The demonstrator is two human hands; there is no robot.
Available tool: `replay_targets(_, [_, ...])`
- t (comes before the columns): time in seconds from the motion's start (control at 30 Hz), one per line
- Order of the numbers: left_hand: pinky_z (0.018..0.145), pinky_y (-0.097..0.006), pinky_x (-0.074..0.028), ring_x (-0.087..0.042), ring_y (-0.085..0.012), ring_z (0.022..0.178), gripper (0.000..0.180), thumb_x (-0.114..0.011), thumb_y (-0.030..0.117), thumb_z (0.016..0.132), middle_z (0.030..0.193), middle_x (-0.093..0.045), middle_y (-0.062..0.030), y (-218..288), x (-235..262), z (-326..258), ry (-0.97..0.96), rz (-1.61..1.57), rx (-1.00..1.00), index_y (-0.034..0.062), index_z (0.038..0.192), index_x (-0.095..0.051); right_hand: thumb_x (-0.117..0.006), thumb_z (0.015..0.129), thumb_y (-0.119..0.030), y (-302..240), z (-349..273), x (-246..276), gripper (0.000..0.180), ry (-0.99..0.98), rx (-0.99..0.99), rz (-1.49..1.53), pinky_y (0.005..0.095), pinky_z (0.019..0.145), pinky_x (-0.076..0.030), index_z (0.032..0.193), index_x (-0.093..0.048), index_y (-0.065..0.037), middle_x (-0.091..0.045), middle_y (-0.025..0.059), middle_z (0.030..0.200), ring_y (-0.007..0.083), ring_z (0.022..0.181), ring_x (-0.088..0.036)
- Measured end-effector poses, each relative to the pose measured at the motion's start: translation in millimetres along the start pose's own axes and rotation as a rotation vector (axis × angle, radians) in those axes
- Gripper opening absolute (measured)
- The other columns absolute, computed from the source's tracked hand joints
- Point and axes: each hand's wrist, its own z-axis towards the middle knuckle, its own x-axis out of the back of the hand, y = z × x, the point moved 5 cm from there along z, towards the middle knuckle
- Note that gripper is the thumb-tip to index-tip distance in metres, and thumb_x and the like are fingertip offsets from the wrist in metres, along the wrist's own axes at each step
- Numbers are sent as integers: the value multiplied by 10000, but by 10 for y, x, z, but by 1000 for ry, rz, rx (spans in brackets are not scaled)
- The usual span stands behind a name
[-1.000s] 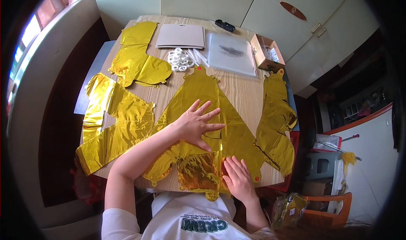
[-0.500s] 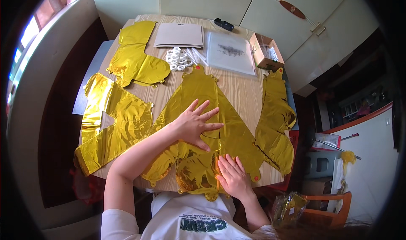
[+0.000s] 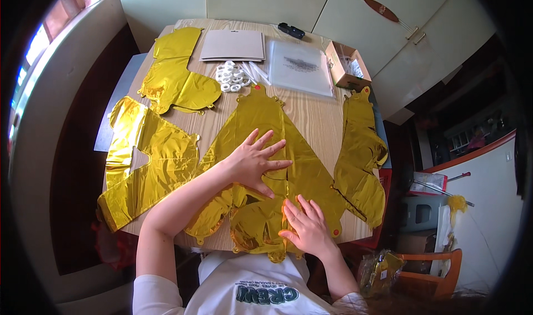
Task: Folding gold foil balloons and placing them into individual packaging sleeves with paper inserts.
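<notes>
A large gold foil balloon (image 3: 311, 176), deflated and flat, lies in front of me with its narrow end pointing to the far side. My left hand (image 3: 256, 160) rests on its middle, palm down and fingers spread. Nearer to me, my right hand (image 3: 306, 224) lies over the balloon's lower part, fingers stretched out and slightly apart, next to a fold in the foil. Neither hand grips anything. Part of the balloon is hidden under my left forearm, beside a creased gold lobe (image 3: 258, 226) at the table's near edge.
More flat gold foil balloons lie at the left (image 3: 161, 154), far left (image 3: 180, 73) and right (image 3: 358, 154). Behind are white rings (image 3: 230, 76), cardboard sheets (image 3: 233, 44), clear plastic bags (image 3: 300, 71), a small open box (image 3: 347, 65) and a black object (image 3: 291, 31) on the wooden table (image 3: 316, 115).
My right hand has shifted slightly up and to the right, its fingers spreading a little. My left hand stays in place on the foil.
</notes>
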Motion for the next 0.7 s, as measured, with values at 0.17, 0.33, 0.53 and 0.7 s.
replay_targets(0.17, [1170,-613,-113,-165,-421,1463,959,-569,848,646,1593,-245,-110,17,10,11,-19,16,1,378,1467,-409,-631,794,-612,40,68,34,772,-32,-8,-17,524,1093,-319,1303,-583,-34,-510,76,1422,317,1323,-429])
replay_targets(0.33, [1166,-618,-110,-158,-446,1456,964,-586,836,647,1590,-251,-117,16,-12,10,-16,22,-7,405,1482,-369,-625,727,-669,19,86,41,863,-24,-3,-68,509,1093,-325,1295,-583,-19,-531,73,1395,275,1262,-472])
replay_targets(0.53, [1171,-597,-133,-194,-365,1469,964,-583,759,718,1586,-261,-119,88,65,11,-17,64,-104,221,1494,-389,-649,670,-694,30,95,66,928,-38,2,-49,498,1105,-312,1297,-574,-14,-537,80,1379,263,1267,-466])
replay_targets(0.7, [1193,-500,-170,-251,-310,1462,905,-539,636,812,1575,-274,-151,164,-115,7,-19,-46,-225,55,1484,-363,-659,666,-698,39,115,91,937,-51,30,-43,496,1117,-299,1306,-563,-21,-518,98,1392,295,1308,-430])
